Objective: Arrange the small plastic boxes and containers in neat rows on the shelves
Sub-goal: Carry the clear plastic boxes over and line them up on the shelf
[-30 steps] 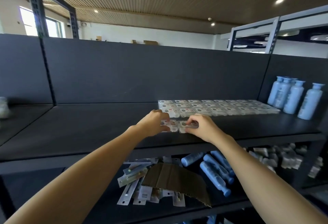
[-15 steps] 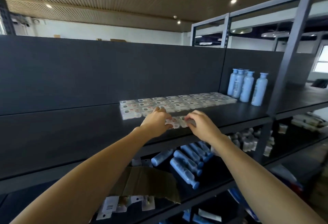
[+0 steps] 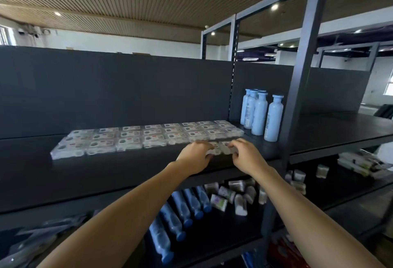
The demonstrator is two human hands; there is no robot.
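On the top shelf, left hand and right hand each with a closed grip on 1 small box.

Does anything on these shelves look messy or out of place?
Yes. On the lower shelf, blue-capped bottles lie on their sides and small packets are scattered loosely. On the top shelf the clear boxes sit in tidy rows; two more boxes under the left hand and right hand are not yet lined up.
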